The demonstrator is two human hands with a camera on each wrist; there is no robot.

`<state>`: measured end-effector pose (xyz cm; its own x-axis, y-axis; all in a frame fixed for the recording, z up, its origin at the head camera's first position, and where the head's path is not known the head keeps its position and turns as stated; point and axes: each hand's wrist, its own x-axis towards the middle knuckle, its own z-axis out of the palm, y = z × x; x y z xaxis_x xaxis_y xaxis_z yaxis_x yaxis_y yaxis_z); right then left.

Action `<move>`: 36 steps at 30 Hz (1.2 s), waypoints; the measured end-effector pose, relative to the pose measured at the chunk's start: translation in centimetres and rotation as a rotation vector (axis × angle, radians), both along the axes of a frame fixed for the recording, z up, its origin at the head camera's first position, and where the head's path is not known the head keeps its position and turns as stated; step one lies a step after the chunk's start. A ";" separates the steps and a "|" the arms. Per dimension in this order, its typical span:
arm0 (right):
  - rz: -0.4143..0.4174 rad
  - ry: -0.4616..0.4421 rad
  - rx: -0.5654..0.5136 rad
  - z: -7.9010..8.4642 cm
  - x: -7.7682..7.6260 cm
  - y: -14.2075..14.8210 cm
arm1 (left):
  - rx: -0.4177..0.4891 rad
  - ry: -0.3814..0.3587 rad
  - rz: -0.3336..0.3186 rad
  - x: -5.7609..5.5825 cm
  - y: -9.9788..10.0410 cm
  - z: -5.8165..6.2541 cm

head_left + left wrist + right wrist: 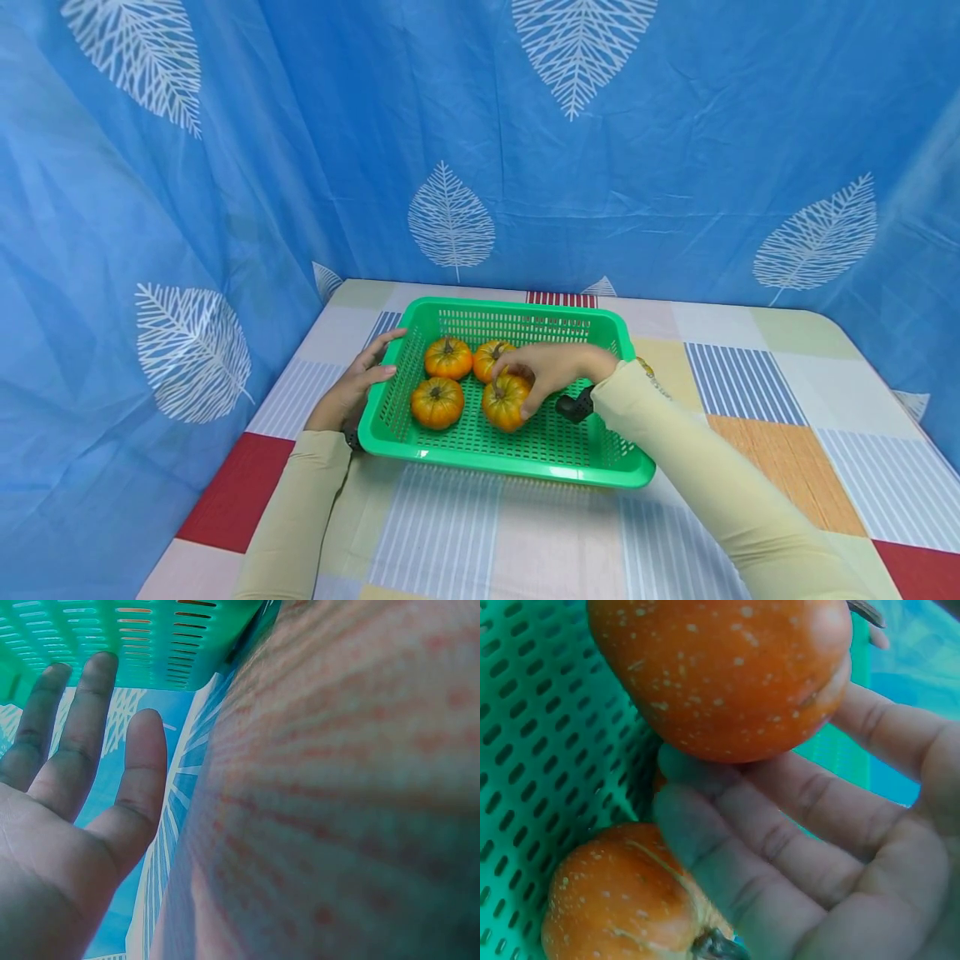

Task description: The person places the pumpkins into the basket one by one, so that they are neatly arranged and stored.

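In the head view my right hand [553,368] reaches into a green plastic basket [495,472] and grips a small orange pumpkin [504,405] between thumb and fingers. The right wrist view shows this speckled pumpkin [727,682] against the fingers, with another pumpkin [619,896] below it. Several pumpkins share the basket: one at back left [448,358], one at front left [437,403], and one behind the held one [489,358]. My left hand [358,385] is at the basket's left side; its extended fingertips touch the perforated wall [157,645].
The basket stands on a table with a patchwork checked cloth [780,467]. Just past the right rim, a yellow-orange thing [645,367] is mostly hidden by my right sleeve. A blue curtain [675,208] with white leaf prints hangs behind and at the sides.
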<state>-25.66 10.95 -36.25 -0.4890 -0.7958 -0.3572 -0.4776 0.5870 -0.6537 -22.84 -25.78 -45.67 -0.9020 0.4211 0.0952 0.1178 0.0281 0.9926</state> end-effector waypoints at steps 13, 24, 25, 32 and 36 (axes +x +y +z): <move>0.020 0.055 0.104 -0.7 0.4 -1.4 | 0.046 0.004 -0.032 0.0 -0.1 -0.3; 0.020 0.047 0.106 -1.1 0.4 -1.7 | 0.034 -0.004 -0.020 0.0 -0.1 0.0; 0.014 0.049 0.115 -1.1 0.4 -1.7 | 0.036 -0.005 -0.021 0.0 -0.1 0.0; -0.011 0.065 0.145 -1.4 0.4 -2.0 | 0.012 -0.010 0.001 -0.1 0.0 0.0; -0.013 0.070 0.148 -1.5 0.5 -2.1 | 0.037 -0.023 -0.010 -0.1 0.0 -0.1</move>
<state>-25.19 8.83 -37.71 -0.5271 -0.7303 -0.4346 -0.5105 0.6810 -0.5250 -22.99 -25.83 -45.78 -0.8998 0.4269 0.0903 0.0951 -0.0102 0.9954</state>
